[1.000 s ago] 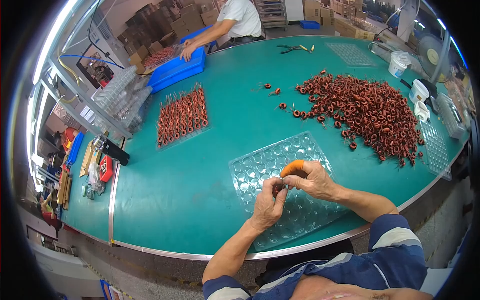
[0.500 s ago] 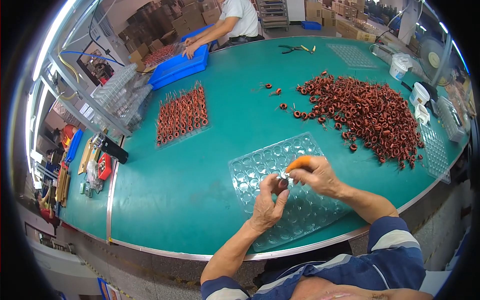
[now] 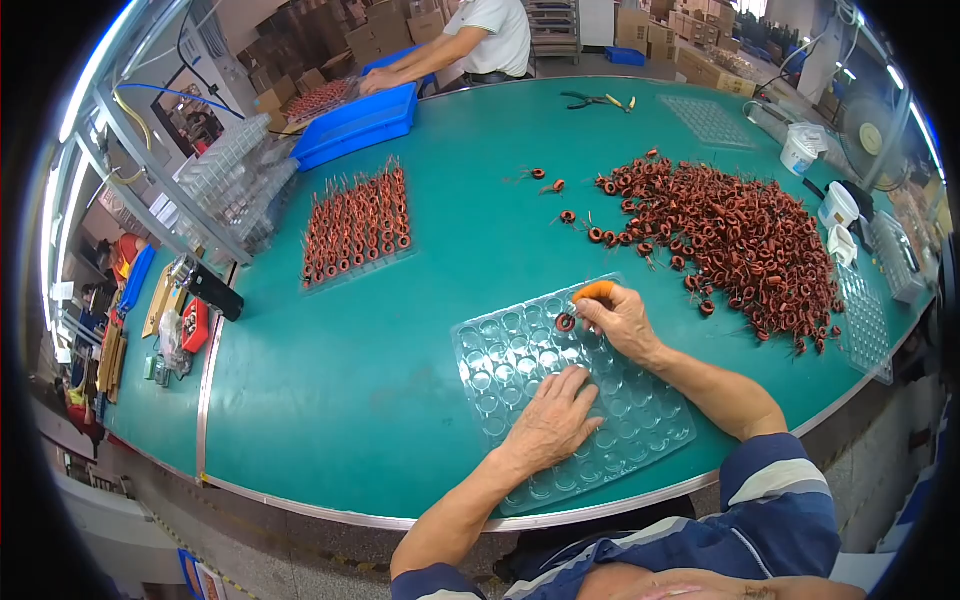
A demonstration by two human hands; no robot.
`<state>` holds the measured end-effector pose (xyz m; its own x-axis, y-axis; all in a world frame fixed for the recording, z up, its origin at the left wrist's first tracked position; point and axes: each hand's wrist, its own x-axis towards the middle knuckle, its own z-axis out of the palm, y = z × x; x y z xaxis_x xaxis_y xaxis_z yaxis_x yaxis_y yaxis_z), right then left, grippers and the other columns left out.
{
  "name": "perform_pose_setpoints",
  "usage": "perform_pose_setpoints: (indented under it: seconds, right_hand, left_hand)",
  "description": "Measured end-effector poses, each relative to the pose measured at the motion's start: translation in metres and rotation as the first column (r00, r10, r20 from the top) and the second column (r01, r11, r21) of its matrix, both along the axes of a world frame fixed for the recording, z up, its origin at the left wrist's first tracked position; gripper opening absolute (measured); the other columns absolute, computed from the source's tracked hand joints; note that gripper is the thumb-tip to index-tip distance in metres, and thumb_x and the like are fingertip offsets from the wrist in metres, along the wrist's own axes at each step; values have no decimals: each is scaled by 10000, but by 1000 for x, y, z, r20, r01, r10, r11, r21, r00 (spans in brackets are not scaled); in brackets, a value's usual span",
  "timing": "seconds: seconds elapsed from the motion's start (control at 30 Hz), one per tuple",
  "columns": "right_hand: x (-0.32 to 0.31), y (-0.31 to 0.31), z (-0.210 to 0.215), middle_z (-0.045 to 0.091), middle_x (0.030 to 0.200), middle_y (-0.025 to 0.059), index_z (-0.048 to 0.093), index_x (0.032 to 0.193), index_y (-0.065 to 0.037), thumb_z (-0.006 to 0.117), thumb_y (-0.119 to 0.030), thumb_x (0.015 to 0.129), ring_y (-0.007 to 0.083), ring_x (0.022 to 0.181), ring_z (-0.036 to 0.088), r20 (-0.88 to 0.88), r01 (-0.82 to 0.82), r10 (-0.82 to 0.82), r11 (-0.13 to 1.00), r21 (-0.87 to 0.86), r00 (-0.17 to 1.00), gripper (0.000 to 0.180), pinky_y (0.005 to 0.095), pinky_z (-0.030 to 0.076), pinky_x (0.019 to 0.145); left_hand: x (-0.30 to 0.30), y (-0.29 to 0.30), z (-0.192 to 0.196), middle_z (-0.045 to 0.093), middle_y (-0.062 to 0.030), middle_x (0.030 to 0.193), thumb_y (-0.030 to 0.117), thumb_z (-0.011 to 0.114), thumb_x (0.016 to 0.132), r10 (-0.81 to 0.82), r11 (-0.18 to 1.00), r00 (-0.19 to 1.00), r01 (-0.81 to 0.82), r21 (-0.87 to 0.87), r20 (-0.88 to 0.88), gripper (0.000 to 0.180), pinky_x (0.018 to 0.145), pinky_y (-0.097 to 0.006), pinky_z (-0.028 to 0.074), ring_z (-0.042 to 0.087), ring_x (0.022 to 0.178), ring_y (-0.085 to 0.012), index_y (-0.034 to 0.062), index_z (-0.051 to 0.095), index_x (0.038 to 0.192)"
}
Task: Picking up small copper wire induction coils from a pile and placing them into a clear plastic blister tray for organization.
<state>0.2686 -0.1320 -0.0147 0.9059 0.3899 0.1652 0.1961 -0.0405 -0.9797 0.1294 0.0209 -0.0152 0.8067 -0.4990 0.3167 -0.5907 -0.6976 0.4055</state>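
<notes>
My right hand [image 3: 620, 322], with an orange cover on one finger, pinches a small copper-wound ring coil [image 3: 565, 322] over the far part of a clear plastic tray [image 3: 482, 381] with round pockets. Whether the coil touches the tray I cannot tell. My left hand [image 3: 552, 420] lies palm down on the middle of that tray, fingers stretched and holding nothing. Around both hands the pockets I can see hold no coils. To the right spreads a large heap of similar ring coils [image 3: 730, 245] with wire leads, a few lying loose at its left edge.
A filled tray of coils [image 3: 357, 230] stands left of centre on the green table [image 3: 330, 400]. Behind it are a blue bin [image 3: 357, 130] and a co-worker's arms [image 3: 430, 60]. Pliers [image 3: 595, 101] lie at the back; white tubs [image 3: 838, 204] stand far right, a black flask [image 3: 210, 290] left.
My hands, close together around a coil before, are now apart. The right has moved away with the coil; the left has come down flat on the tray. The view has shifted slightly.
</notes>
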Motion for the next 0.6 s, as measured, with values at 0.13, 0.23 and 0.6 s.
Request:
perform_pose_setpoints:
  seconds: [0.13,0.23,0.6]
  right_hand:
    - [1,1,-6,649,772,14,667,1008,-5,650,-203,897,40,631,568,-61,-5,8,999,42,998,227,189,418,515]
    - [5,0,-9,652,775,13,667,1012,-6,649,-203,896,38,628,568,-78,-33,32,999,-11,996,229,186,417,511]
    - [-2,1,-9,652,798,29,662,999,6,637,-163,885,62,640,585,-104,-25,23,999,-21,994,205,193,448,531]
  left_hand:
    - [2,0,-1,464,-184,1219,253,649,843,-7,1000,1000,7,7,-12,411,996,-439,373,438,1211,-350,-10,533,1137]
    - [2,1,-1,466,-185,1216,249,647,846,0,1000,1000,0,0,-7,397,998,-436,372,438,1210,-350,-12,538,1125]
    - [-4,1,-9,469,-186,1206,259,648,842,0,1000,1000,0,14,-2,397,986,-439,379,446,1196,-348,-6,539,1117]
